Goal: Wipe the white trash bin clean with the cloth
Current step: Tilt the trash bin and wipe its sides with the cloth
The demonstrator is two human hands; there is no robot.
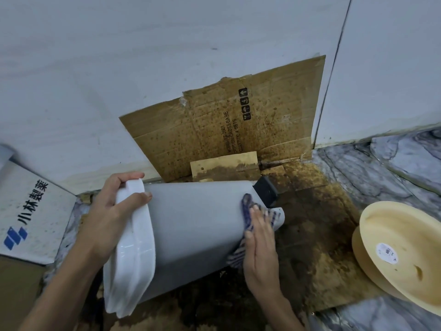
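The white trash bin point(191, 225) lies tilted on its side over stained cardboard, its rim toward me and its base pointing away to the right. A black pedal point(266, 191) sticks out near the base. My left hand point(112, 211) grips the bin's white rim, fingers curled over the edge. My right hand point(261, 242) lies flat on the bin's side near the base, pressing a blue-and-white checked cloth point(248, 211) against it. Most of the cloth is hidden under the palm.
Stained brown cardboard point(226, 125) leans against the white wall and covers the floor under the bin. A cream round lid point(401, 254) stands at the right on the marble floor. A white box with blue logo point(31, 216) sits at the left.
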